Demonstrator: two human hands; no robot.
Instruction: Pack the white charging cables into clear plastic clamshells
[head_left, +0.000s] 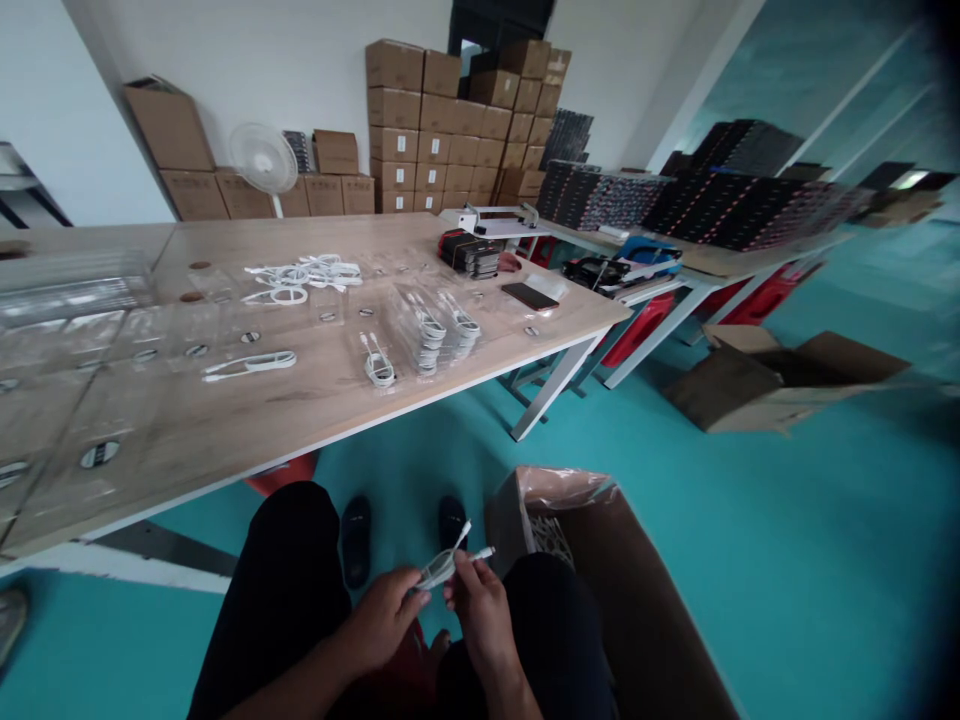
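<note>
One white cable [439, 568] is held in front of the body, low between the knees. Its looped part is pinched by the left hand [388, 608] between thumb and fingers; the portion near the two connector ends is gripped by the right hand [480, 602]. Both hands are narrowed on it, apparently so that the loops are kept together while the ends are left free, pointing forward.

Just right of the hands, one tall carton [637, 590] is noted; white cables [551, 537] are contained in it, their number not readable. It appears to be placed there for short reach.

Beyond the hands, on the tabletop [315, 415], one coiled cable [379, 370] is found near the edge, and one folded cable [251, 366] farther left. Behind the coil, two stacks of clear trays [427, 340] with coiled cables are recorded, presumably stacked to save room; tiers cannot be counted reliably. Farther back, one loose cable pile [304, 275] is seen, uncounted because of overlap. To its right, one banded bundle of dark boxes [469, 255] and one phone [529, 296] are observed. Against the wall, one white fan [264, 158] is noted.
</note>
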